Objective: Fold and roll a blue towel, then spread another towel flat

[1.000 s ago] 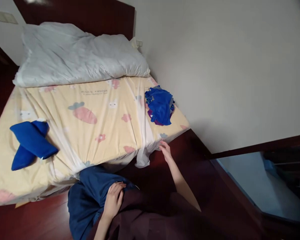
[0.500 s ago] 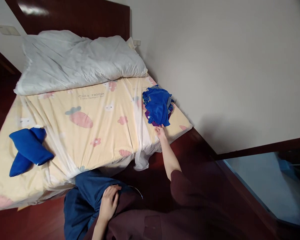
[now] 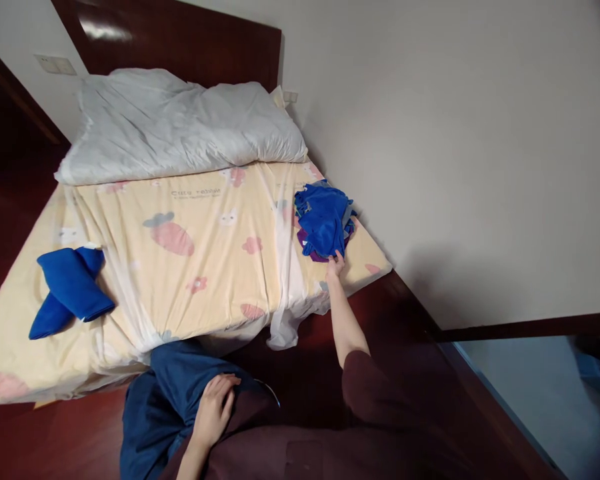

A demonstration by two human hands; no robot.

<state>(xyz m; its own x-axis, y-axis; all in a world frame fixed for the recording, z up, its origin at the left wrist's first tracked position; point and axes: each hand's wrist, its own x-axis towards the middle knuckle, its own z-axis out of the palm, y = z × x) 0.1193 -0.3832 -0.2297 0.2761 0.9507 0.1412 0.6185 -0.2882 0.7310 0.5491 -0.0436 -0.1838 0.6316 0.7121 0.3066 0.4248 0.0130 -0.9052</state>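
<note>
My right hand (image 3: 335,265) reaches out to the bed's near right part, its fingers closed on the lower edge of a blue garment (image 3: 325,217). That garment lies on top of a crumpled pile, where purple cloth (image 3: 320,258) and some grey show at the edges. What kind of garment it is, I cannot make out. My left hand (image 3: 215,408) lies flat on my lap with nothing in it. At the bed's left side rest folded blue cloth pieces (image 3: 77,287), crossed over each other, far from both hands.
The bed (image 3: 220,267) has a yellow sheet printed with carrots and rabbits. A white quilt or large pillow (image 3: 185,133) lies against the dark headboard (image 3: 180,40). A pale wall (image 3: 455,147) runs close along the right. White sheer fabric (image 3: 284,327) hangs over the front edge.
My right hand has gone from touching the pile's near edge to gripping the blue garment there. My view has shifted slightly, and the left hand stays on my lap.
</note>
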